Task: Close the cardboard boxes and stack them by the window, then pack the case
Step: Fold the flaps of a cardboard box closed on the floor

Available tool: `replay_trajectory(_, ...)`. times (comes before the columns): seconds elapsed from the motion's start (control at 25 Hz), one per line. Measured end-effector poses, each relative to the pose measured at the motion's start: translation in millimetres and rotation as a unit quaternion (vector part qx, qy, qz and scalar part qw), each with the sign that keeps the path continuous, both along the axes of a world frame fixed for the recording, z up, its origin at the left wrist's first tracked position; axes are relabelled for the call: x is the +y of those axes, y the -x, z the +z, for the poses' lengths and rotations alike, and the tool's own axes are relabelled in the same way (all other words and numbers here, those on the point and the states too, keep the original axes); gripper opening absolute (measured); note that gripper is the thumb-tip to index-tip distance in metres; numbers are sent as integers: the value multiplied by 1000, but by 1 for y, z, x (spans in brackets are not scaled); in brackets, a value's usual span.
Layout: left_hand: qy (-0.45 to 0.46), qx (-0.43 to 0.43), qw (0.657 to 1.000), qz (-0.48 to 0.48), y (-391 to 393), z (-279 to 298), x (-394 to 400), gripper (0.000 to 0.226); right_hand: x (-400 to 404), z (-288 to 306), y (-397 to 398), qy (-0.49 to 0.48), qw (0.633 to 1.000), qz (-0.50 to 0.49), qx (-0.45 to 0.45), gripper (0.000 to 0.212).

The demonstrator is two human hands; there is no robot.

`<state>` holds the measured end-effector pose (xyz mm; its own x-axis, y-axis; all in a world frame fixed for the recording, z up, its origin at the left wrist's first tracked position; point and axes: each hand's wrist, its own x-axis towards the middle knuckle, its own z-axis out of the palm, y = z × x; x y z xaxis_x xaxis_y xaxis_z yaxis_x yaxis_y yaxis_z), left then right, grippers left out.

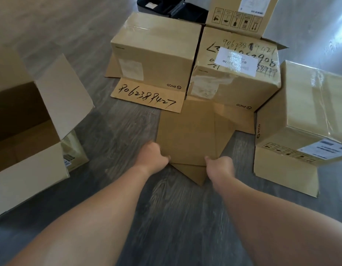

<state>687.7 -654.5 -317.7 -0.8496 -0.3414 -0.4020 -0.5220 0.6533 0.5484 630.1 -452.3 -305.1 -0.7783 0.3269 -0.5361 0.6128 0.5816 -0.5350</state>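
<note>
Two flat cardboard sheets (187, 137) lie overlapped on the grey wood floor in front of me. My left hand (153, 155) grips their near left edge with curled fingers. My right hand (220, 165) grips the near right edge the same way. Behind the sheets stand two upturned cardboard boxes: one (156, 48) with a handwritten number on a flap lying on the floor, and one (235, 77) with a white label and scrawled numbers. The black case (162, 5) sits at the far back, partly hidden by the boxes.
An open cardboard box (34, 127) lies on its side at the left, flaps spread. Another taped box (304, 120) stands at the right. A further box (241, 14) with handling symbols is at the back. Bare floor lies near me, between my arms.
</note>
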Motion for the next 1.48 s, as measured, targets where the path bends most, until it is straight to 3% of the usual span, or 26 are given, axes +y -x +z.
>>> replay_trajectory(0.12,-21,-10,998,57,-5,5,1,42,3,0,-15,-108,983,144,-40,21)
replay_trajectory(0.28,53,-94,993,46,-23,1,2,55,2,4,-29,-101,982,149,-49,12)
replay_trajectory(0.44,-117,-51,992,11,-48,-4,-5,71,17,5,-30,-73,984,142,-73,14)
replay_trajectory(0.52,-102,-60,993,-28,-52,-4,-3,72,21,5,-32,-97,976,177,-79,15)
replay_trajectory(0.72,25,-122,991,-54,-53,6,1,28,12,9,-39,-129,954,262,-69,13)
replay_trajectory(0.84,58,-94,993,-40,-54,14,2,20,8,16,-40,-155,947,283,2,15)
replay_trajectory(0.92,55,-50,997,-20,-52,21,2,25,7,21,-39,-126,953,267,62,5)
replay_trajectory(1.08,49,11,999,-2,-41,50,-6,28,-7,43,-30,-152,941,270,134,16)
replay_trajectory(1.28,96,88,991,39,-22,113,-32,42,-35,101,2,-119,924,251,264,47)
replay_trajectory(1.48,150,145,974,83,-28,177,-75,47,-89,153,10,-71,897,272,341,39)
